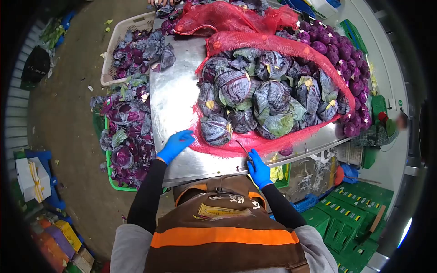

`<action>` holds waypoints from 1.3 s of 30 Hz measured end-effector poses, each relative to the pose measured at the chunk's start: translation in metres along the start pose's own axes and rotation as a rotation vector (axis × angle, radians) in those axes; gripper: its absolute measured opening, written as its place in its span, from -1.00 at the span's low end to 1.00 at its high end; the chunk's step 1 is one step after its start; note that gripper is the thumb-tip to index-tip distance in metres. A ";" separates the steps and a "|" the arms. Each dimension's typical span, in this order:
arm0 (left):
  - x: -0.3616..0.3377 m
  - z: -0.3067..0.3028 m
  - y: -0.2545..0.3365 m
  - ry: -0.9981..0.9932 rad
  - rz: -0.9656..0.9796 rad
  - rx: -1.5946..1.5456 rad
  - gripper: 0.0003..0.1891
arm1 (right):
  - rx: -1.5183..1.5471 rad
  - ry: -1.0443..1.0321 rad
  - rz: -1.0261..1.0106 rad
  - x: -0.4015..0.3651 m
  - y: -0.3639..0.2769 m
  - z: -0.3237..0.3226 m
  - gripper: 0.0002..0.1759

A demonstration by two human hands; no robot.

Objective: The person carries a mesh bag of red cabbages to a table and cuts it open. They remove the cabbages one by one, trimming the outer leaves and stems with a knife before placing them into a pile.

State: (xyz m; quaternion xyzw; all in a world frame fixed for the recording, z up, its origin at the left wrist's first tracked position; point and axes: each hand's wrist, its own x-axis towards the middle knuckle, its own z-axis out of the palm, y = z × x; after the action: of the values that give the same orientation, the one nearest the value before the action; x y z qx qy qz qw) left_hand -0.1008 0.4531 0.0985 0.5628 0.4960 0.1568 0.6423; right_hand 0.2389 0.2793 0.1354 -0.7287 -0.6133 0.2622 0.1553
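Left hand: the blue-gloved left hand (177, 144) is hovering over or resting on the worktop, its grip open and empty, the fingertips pointing at the near-left edge of the mesh; whether they are touching it, I cannot tell.
Right hand: the blue-gloved right hand (259, 169) is closing its grip around the thin dark knife (243, 148) at the worktop's near edge, the blade pointing up and left over the mesh.
Cabbages: the leafy purple-green cabbages (233, 86) are lying heaped on the opened red mesh bag (277, 40).
Worktop: the shiny metal worktop (175, 98) is carrying the bag and, on the right, a pile of trimmed glossy purple cabbages (332, 48).
Leaves: loose purple leaves (129, 113) are filling the white plastic crate (109, 63) and the green plastic crate (110, 175) on the left.
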 end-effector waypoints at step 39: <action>0.044 0.023 -0.005 0.253 0.190 -1.323 -0.28 | 0.207 -0.183 -0.403 0.044 -0.058 -0.037 -0.66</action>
State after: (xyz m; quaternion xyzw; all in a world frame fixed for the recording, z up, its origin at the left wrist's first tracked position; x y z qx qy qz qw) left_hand -0.0638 0.4719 0.0713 0.0701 0.3155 0.5477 0.7717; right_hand 0.2178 0.3372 0.1888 -0.5451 -0.7277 0.3521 0.2221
